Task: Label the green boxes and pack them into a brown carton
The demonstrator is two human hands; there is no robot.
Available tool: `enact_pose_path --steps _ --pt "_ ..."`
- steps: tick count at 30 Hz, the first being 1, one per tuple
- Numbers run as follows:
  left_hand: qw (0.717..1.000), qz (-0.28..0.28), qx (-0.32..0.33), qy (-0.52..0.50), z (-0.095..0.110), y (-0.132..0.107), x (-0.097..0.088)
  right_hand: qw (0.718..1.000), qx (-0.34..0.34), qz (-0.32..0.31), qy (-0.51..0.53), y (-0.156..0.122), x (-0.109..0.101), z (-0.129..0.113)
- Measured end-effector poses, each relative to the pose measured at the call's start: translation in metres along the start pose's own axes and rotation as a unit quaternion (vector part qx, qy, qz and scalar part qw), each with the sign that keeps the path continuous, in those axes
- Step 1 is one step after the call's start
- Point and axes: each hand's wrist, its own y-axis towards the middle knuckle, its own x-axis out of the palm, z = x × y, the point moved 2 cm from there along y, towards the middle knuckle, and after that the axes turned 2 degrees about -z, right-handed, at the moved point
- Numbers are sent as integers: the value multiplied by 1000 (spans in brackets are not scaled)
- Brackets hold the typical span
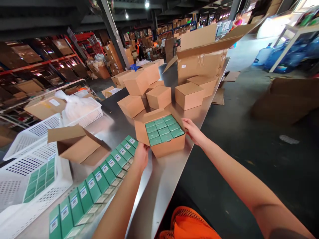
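An open cardboard carton (169,149) stands on the metal table in front of me, its flaps raised. Small green boxes (164,130) wrapped in shiny film fill it in even rows. At the carton's near left side, my left hand (141,155) grips the edge by the flap; its fingertips are partly hidden. My right hand (193,130) holds the carton's right side, thumb and fingers closed at the flap. Left of my left forearm runs a long row of green boxes (100,177) with white code labels facing up.
Another open carton (81,146) lies tilted at the left, beside white perforated baskets (66,172), one holding green boxes. Several closed cartons (189,94) and a large open carton (201,64) stand farther along the metal table (159,189). Its right edge drops to the floor.
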Motion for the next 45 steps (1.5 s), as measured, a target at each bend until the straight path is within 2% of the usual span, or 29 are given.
enact_pose_path --steps 3,6,7,9,12,15,17,20,22,24,26,34,36,38,40,42,45 --pt "1000 14 -15 8 9 19 15 994 43 -94 -23 23 7 -17" --pt "999 10 -32 23 21 31 17 980 39 -194 -18 43 15 -31" --pt "999 5 -35 27 24 32 16 979 15 -204 -6 48 18 -35" --pt "999 7 -26 34 30 30 13 980 -65 -185 30 53 20 -40" --pt "999 36 3 38 27 11 11 971 -176 -156 51 49 15 -38" --pt "999 25 25 20 15 -15 17 955 -217 -200 22 38 11 -32" --pt "999 14 38 2 6 -28 23 955 -232 -185 21 35 10 -31" --pt "998 27 49 -19 0 -35 29 958 -246 -146 -4 38 11 -42" --pt "997 37 54 -28 -3 -35 32 941 -264 -203 -54 38 13 -53" --pt "996 35 68 -38 -4 -34 33 910 -280 -287 -107 34 12 -61" --pt "994 28 87 -54 -6 -33 33 893 -284 -321 -140 26 8 -61" --pt "989 33 105 -101 -20 -31 36 911 -305 -258 -101 3 -3 -23" --pt "987 45 135 -78 -22 -32 33 918 -303 -241 -91 3 -1 -17" --pt "978 56 200 -1 -24 -33 28 926 -303 -208 -81 2 3 -12" --pt "949 47 289 115 -25 -34 24 932 -309 -171 -85 0 8 -10" --pt "905 26 375 199 -26 -33 22 931 -316 -142 -114 -5 12 -13" --pt "866 25 443 231 -29 -31 20 908 -323 -156 -218 -10 15 -36"
